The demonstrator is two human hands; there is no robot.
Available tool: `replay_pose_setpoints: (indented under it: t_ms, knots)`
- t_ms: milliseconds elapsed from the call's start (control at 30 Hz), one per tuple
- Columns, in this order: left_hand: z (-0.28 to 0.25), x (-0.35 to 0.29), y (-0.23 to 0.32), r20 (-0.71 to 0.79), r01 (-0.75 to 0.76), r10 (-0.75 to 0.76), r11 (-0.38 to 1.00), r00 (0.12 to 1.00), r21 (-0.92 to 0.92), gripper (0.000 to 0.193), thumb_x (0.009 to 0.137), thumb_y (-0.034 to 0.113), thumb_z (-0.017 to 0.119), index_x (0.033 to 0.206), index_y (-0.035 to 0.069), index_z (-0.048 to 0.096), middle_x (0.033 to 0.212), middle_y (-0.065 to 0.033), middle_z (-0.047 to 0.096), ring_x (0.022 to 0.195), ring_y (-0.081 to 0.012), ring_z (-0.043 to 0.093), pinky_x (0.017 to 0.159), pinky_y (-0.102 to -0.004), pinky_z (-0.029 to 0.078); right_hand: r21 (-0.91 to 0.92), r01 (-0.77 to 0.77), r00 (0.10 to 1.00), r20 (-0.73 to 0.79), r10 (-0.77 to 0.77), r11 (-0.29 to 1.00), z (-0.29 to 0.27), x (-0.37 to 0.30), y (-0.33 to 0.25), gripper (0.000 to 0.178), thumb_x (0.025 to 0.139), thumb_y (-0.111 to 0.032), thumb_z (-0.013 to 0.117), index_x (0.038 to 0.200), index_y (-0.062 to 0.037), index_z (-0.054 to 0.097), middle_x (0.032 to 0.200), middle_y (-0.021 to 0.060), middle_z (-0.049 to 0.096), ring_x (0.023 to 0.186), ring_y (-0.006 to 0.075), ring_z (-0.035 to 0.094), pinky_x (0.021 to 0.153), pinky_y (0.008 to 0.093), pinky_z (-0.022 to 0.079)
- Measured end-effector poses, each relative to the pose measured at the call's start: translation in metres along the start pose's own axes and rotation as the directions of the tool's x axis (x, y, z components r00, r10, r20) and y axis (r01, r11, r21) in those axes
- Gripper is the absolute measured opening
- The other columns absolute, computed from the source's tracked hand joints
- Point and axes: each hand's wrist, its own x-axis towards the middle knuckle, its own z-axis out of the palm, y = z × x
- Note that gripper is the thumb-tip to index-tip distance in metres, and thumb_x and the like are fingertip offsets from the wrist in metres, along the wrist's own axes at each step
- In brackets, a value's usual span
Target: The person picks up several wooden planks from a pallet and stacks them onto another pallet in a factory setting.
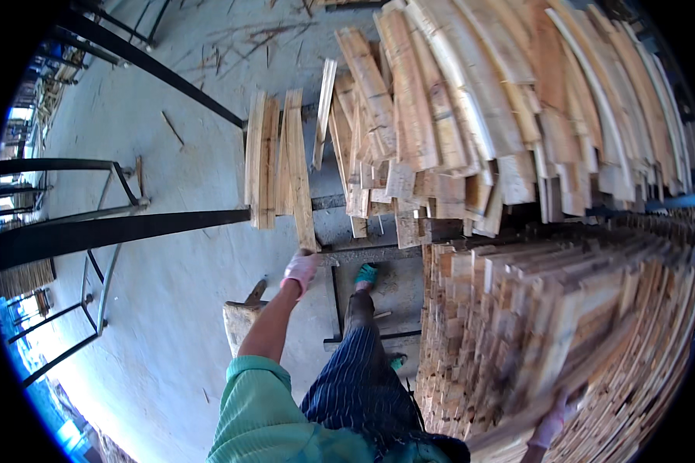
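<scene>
My left hand (pixel 301 272), in a pale pink glove, is at the near end of a wooden plank (pixel 296 170) and appears closed on it. That plank lies beside a few other planks (pixel 261 162) on dark metal bars. Low on the right, my right hand (pixel 561 417), also in a pinkish glove, is by a slanted plank (pixel 517 428) on a tall stack of boards (pixel 502 332). Motion blurs its fingers, so its grip cannot be made out.
A large, uneven pile of planks (pixel 455 85) fills the far right. Dark metal rails (pixel 131 229) reach in from the left, with metal frames (pixel 93 301) beyond them. A wooden block (pixel 241 324) stands left of my legs. Wood scraps (pixel 247 46) litter the grey floor.
</scene>
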Motion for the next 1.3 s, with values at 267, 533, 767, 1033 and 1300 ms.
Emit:
replay_pose_setpoints:
  t_ms: [267, 533, 767, 1033, 1300]
  knots:
    - [-0.044, 0.206, -0.103, -0.281, 0.155, -0.071, 0.944, 0.957, 0.290, 0.099, 0.084, 0.050, 0.077, 0.155, -0.002, 0.031, 0.145, -0.0330, 0.051, 0.138, -0.0427, 0.049, 0.112, -0.0452, 0.041, -0.196, -0.281, 0.953, -0.170, 0.250, 0.939, -0.024, 0.032, -0.024, 0.070, 0.103, -0.027, 0.058, 0.162, -0.0083, 0.025, 0.162, 0.0114, 0.034, 0.145, 0.0268, 0.037, 0.119, 0.0378, 0.032]
    - [-0.005, 0.283, -0.087, -0.279, 0.065, -0.016, 0.984, 0.960, 0.166, 0.085, 0.084, 0.044, 0.076, 0.148, -0.001, 0.043, 0.126, -0.0255, 0.066, 0.114, -0.0341, 0.066, 0.094, -0.0418, 0.053, -0.300, -0.230, 0.968, -0.166, 0.187, 0.926, 0.044, 0.046, -0.053, 0.067, 0.104, -0.033, 0.056, 0.160, -0.0068, 0.028, 0.159, 0.0102, 0.037, 0.143, 0.0244, 0.038, 0.118, 0.0367, 0.032]
    - [0.042, 0.121, -0.043, -0.010, -0.312, 0.349, 0.823, 0.937, -0.474, 0.031, 0.095, 0.022, 0.062, 0.120, 0.003, 0.061, 0.104, -0.0109, 0.068, 0.090, -0.0193, 0.067, 0.080, -0.0337, 0.056, -0.249, -0.144, 0.983, -0.143, 0.110, 0.958, 0.046, 0.018, -0.048, 0.066, 0.105, -0.038, 0.054, 0.158, -0.0055, 0.032, 0.157, 0.0092, 0.039, 0.142, 0.0222, 0.039, 0.118, 0.0356, 0.032]
    - [0.063, -0.194, -0.003, 0.162, -0.526, 0.672, 0.686, 0.722, -0.503, 0.043, 0.088, 0.007, 0.069, 0.130, 0.003, 0.059, 0.107, -0.0092, 0.071, 0.093, -0.0168, 0.069, 0.082, -0.0328, 0.057, -0.022, 0.014, 0.999, -0.051, -0.015, 1.000, 0.032, -0.008, -0.054, 0.066, 0.106, -0.044, 0.051, 0.156, -0.0040, 0.035, 0.154, 0.0081, 0.042, 0.140, 0.0198, 0.040, 0.118, 0.0345, 0.032]
    - [0.181, -0.388, 0.064, 0.918, -0.875, 0.386, 0.470, 0.086, -0.115, 0.053, 0.096, 0.042, 0.061, 0.133, 0.004, 0.054, 0.094, -0.0175, 0.071, 0.085, -0.0295, 0.072, 0.075, -0.0436, 0.059, 0.648, -0.186, 0.959, -0.044, 0.280, 0.738, 0.012, -0.009, -0.062, 0.090, 0.097, -0.072, 0.045, 0.162, -0.0129, 0.026, 0.158, 0.0176, 0.037, 0.144, 0.0300, 0.038, 0.118, 0.0430, 0.032]
